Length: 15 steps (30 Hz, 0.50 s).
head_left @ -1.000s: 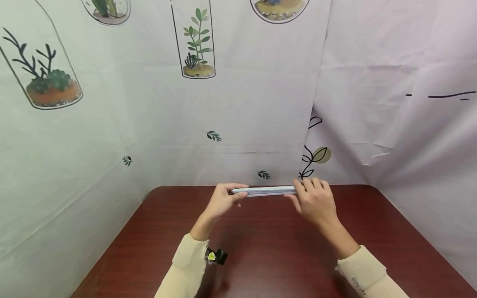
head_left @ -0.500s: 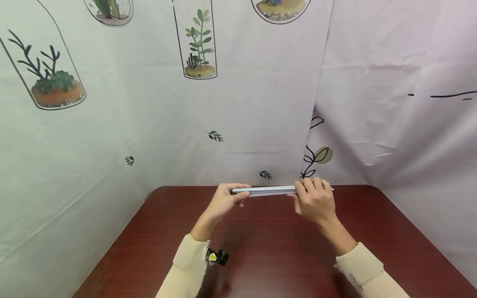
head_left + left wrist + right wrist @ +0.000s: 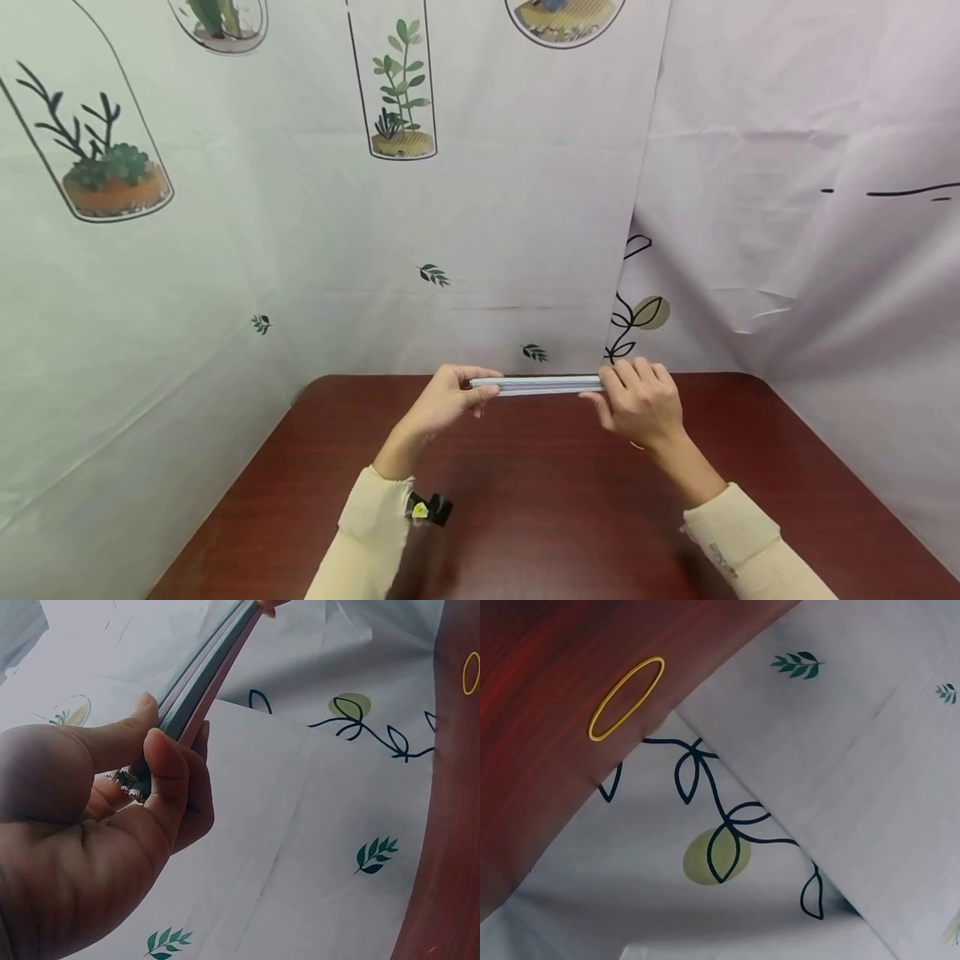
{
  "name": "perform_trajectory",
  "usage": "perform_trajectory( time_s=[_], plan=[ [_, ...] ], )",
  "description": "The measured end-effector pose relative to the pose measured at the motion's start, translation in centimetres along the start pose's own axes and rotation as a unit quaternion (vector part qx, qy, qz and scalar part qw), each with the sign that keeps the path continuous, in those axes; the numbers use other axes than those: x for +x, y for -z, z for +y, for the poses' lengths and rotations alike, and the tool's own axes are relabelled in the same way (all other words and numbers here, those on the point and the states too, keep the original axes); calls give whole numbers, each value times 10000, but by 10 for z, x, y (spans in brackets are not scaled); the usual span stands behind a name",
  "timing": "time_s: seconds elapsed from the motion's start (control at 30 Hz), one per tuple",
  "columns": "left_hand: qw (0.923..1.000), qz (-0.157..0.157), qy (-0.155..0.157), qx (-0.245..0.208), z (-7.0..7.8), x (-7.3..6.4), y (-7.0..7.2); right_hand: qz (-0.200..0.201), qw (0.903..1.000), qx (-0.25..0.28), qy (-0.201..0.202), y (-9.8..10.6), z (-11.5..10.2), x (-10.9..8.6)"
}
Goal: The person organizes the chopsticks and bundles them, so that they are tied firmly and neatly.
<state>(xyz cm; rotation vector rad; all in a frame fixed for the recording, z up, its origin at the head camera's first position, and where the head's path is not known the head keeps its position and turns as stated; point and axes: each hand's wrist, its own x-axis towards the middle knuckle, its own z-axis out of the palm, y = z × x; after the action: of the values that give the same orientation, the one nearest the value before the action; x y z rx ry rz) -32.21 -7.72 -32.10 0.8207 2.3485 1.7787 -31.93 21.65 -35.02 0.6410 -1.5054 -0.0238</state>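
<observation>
Both hands hold a thin stack of what look like spiral notebooks (image 3: 551,384), edge-on and raised near the table's far edge. At the left end, my left hand (image 3: 438,404) pinches the stack between thumb and fingers. The left wrist view shows that hand (image 3: 112,817) close up, with grey and pinkish layers of the stack (image 3: 206,675) and small wire coils (image 3: 129,782) at the near end. My right hand (image 3: 641,404) grips the other end, fingers over the top and thumb below; the right wrist view does not show it.
A yellow rubber band (image 3: 595,738) lies on the dark red table (image 3: 540,697), below the right hand. White cloth (image 3: 525,208) printed with plants hangs behind and on both sides. A small black device (image 3: 429,509) sits at the left sleeve's cuff.
Both hands have shifted slightly apart, the right hand to the right. The stack's tip that stuck out past the right hand is now covered. Part of the rubber band shows under the right wrist.
</observation>
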Motion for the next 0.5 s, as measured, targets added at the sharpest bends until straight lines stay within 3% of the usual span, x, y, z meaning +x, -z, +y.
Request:
perform_trajectory(
  time_s=[0.27,0.33,0.37,0.4,0.43,0.47,0.5],
  plan=[
    [9959,164,-621,632,4,0,-3,110,9999,-70,-84,3,4,-3],
    [9879,319,-925,1200,6,-1,-7,160,9998,-92,-104,3,6,-3],
    [9793,458,-1112,1631,7,-2,-10,201,9997,-101,-114,3,6,-3],
    [9636,660,-1359,2205,9,-3,-14,234,9996,-118,-118,3,7,-2],
    [9397,912,-1607,2877,10,-3,-18,258,9995,-128,-120,4,7,-2],
    [9051,1212,-1848,3634,11,-4,-23,277,9994,-142,-117,4,8,-2],
    [8627,1533,-2072,4351,13,-3,-29,295,9994,-161,-120,4,8,-1]
  ],
)
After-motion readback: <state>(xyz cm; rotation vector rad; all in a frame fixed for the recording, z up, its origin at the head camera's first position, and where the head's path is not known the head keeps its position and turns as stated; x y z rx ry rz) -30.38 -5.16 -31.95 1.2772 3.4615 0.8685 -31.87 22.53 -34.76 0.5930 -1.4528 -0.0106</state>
